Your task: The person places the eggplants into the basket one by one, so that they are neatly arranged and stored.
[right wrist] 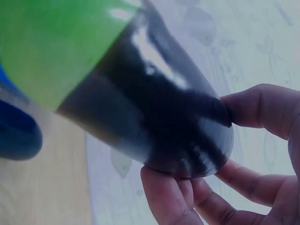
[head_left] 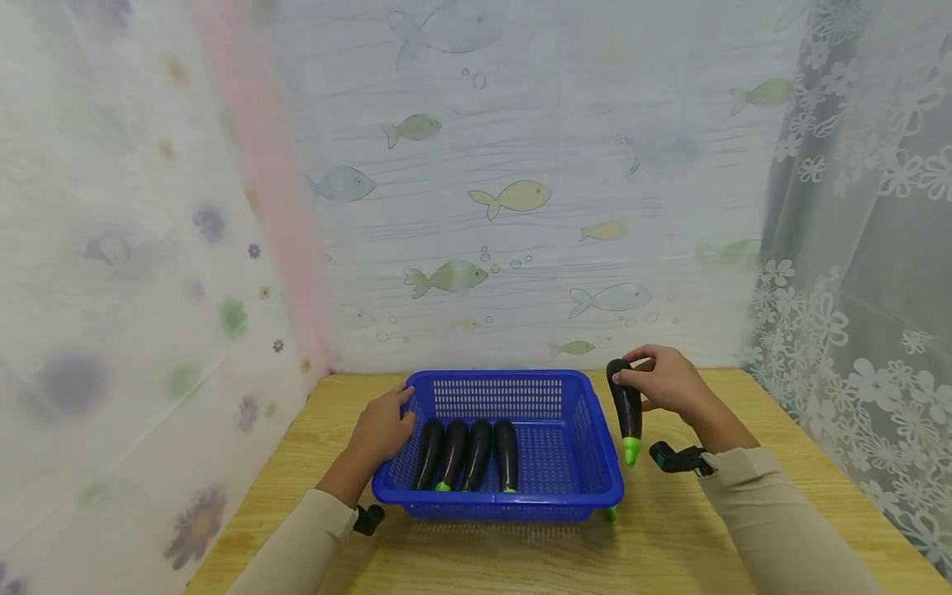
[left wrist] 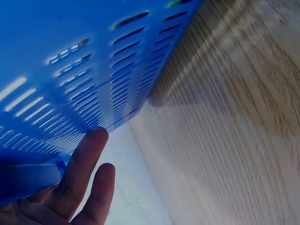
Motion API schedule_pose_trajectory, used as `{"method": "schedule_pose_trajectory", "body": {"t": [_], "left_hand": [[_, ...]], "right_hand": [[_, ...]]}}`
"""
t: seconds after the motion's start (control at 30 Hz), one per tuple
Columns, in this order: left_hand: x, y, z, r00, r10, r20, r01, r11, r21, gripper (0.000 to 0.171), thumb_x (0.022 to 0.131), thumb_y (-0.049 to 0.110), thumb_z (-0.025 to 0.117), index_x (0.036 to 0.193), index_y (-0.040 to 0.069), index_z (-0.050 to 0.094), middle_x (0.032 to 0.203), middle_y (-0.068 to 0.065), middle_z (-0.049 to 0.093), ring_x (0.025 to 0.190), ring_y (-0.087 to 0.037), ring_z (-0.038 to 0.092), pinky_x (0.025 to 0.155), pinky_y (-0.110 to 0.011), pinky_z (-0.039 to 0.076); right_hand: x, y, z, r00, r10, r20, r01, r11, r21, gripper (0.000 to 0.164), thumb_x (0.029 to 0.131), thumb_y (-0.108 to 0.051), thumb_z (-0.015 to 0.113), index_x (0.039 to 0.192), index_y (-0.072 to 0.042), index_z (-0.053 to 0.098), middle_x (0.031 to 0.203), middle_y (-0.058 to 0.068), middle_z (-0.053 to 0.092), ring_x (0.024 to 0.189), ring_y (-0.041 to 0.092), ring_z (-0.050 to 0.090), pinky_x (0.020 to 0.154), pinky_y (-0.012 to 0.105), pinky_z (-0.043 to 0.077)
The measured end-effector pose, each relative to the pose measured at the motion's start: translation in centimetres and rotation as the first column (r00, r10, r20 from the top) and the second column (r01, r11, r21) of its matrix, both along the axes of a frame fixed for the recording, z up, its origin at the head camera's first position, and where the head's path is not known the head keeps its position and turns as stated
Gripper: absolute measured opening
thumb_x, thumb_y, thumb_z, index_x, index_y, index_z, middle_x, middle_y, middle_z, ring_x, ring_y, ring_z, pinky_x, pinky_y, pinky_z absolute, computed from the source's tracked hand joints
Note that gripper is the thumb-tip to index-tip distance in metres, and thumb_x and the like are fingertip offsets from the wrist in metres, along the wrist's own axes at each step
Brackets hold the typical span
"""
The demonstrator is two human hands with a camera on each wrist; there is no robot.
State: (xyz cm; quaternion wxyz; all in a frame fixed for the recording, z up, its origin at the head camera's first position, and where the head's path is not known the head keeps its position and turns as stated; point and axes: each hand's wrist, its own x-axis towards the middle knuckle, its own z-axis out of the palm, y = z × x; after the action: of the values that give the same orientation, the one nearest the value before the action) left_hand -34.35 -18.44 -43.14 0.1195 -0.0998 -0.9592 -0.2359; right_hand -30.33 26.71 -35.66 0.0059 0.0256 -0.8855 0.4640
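My right hand pinches a dark eggplant by its rounded end, just off the basket's right side. Its green stem end points down and toward me. In the right wrist view, thumb and fingers stand on either side of the eggplant's dark end. My left hand grips the left rim of a blue plastic basket. Seen from the left wrist, fingers lie along the outside of its slotted wall. Several eggplants lie side by side in the basket's left half, green ends toward me.
A green tip shows beside the basket's front right corner; what it belongs to is mostly hidden. The basket stands on a wooden table. Behind it hangs a fish-patterned sheet, with a lace curtain at the right.
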Motion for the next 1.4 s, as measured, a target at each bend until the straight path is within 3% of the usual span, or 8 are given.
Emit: {"method": "schedule_pose_trajectory", "body": {"t": [0.17, 0.33, 0.5, 0.67, 0.8, 1.0, 1.2, 1.4], "left_hand": [[0.0, 0.0, -0.2, 1.0, -0.001, -0.009, 0.001, 1.0, -0.018, 0.051, 0.089, 0.021, 0.053, 0.139, 0.01, 0.05, 0.146, -0.01, 0.045, 0.12, -0.032, 0.054, 0.08, -0.04, 0.045], [0.0, 0.0, -0.1, 1.0, 0.0, -0.003, 0.0, 1.0, -0.025, 0.05, 0.089, 0.02, 0.053, 0.139, 0.01, 0.05, 0.146, -0.01, 0.045, 0.09, -0.024, 0.06, 0.066, -0.034, 0.044], [-0.1, 0.1, -0.1, 1.0, -0.001, 0.015, 0.001, 1.0, -0.017, 0.051, 0.089, 0.02, 0.053, 0.139, 0.01, 0.05, 0.147, -0.009, 0.043, 0.064, -0.018, 0.049, 0.054, -0.03, 0.038], [-0.2, 0.2, -0.1, 1.0, 0.0, 0.015, 0.0, 1.0, -0.024, 0.051, 0.089, 0.02, 0.052, 0.139, 0.01, 0.049, 0.147, -0.01, 0.043, 0.069, -0.021, 0.053, 0.057, -0.032, 0.041], [-0.2, 0.3, 0.1, 1.0, -0.001, 0.003, 0.001, 0.999, -0.041, 0.051, 0.089, 0.02, 0.052, 0.139, 0.01, 0.05, 0.147, -0.01, 0.044, 0.092, -0.027, 0.061, 0.068, -0.037, 0.045], [-0.1, 0.2, 0.0, 1.0, -0.005, -0.02, 0.004, 0.999, -0.046, 0.051, 0.089, 0.019, 0.052, 0.139, 0.009, 0.05, 0.146, -0.011, 0.044, 0.098, -0.027, 0.059, 0.072, -0.038, 0.046], [-0.3, 0.1, -0.3, 0.999, -0.007, -0.045, 0.006, 1.0, -0.025, 0.052, 0.087, 0.02, 0.051, 0.138, 0.009, 0.051, 0.145, -0.011, 0.046, 0.129, -0.037, 0.046, 0.099, -0.052, 0.041], [-0.3, 0.1, -0.5, 0.999, 0.002, -0.034, -0.003, 1.0, -0.019, 0.052, 0.088, 0.021, 0.052, 0.139, 0.01, 0.05, 0.146, -0.01, 0.045, 0.129, -0.036, 0.046, 0.101, -0.053, 0.038]], "right_hand": [[-0.4, -0.8, 0.4, 1.0, 0.01, 0.002, -0.01, 1.0, -0.017, 0.057, 0.087, -0.032, 0.065, 0.133, -0.004, 0.045, 0.125, 0.027, 0.053, 0.095, 0.03, 0.065, 0.066, 0.039, 0.056], [-0.9, -1.9, 0.6, 1.0, 0.013, 0.005, -0.013, 0.998, -0.054, 0.055, 0.088, -0.028, 0.064, 0.132, -0.003, 0.045, 0.124, 0.027, 0.054, 0.092, 0.028, 0.066, 0.064, 0.038, 0.057], [-1.5, -3.4, 0.6, 1.0, 0.017, 0.004, -0.016, 0.997, -0.081, 0.051, 0.088, -0.026, 0.063, 0.13, -0.003, 0.046, 0.122, 0.026, 0.055, 0.09, 0.028, 0.066, 0.063, 0.038, 0.056], [-2.2, -4.7, 0.0, 1.0, 0.02, 0.004, -0.019, 0.994, -0.106, 0.05, 0.088, -0.026, 0.062, 0.13, -0.005, 0.047, 0.122, 0.025, 0.055, 0.09, 0.028, 0.066, 0.063, 0.039, 0.056], [-2.7, -5.7, -0.4, 1.0, 0.016, 0.023, -0.013, 0.993, -0.121, 0.051, 0.087, -0.027, 0.063, 0.13, -0.005, 0.047, 0.122, 0.025, 0.055, 0.088, 0.027, 0.066, 0.063, 0.039, 0.056], [-3.2, -7.2, -1.0, 0.999, 0.028, 0.04, -0.023, 0.992, -0.12, 0.049, 0.087, -0.026, 0.062, 0.129, -0.005, 0.048, 0.12, 0.024, 0.056, 0.084, 0.027, 0.066, 0.061, 0.038, 0.056], [-3.7, -8.9, -1.9, 0.998, 0.027, 0.057, -0.02, 0.992, -0.124, 0.046, 0.086, -0.023, 0.064, 0.126, -0.004, 0.051, 0.114, 0.023, 0.059, 0.082, 0.026, 0.067, 0.059, 0.039, 0.056], [-4.4, -10.2, -3.1, 0.995, 0.042, 0.087, -0.029, 0.989, -0.146, 0.044, 0.085, -0.022, 0.065, 0.123, -0.003, 0.052, 0.114, 0.023, 0.057, 0.08, 0.027, 0.067, 0.06, 0.042, 0.056]]}}
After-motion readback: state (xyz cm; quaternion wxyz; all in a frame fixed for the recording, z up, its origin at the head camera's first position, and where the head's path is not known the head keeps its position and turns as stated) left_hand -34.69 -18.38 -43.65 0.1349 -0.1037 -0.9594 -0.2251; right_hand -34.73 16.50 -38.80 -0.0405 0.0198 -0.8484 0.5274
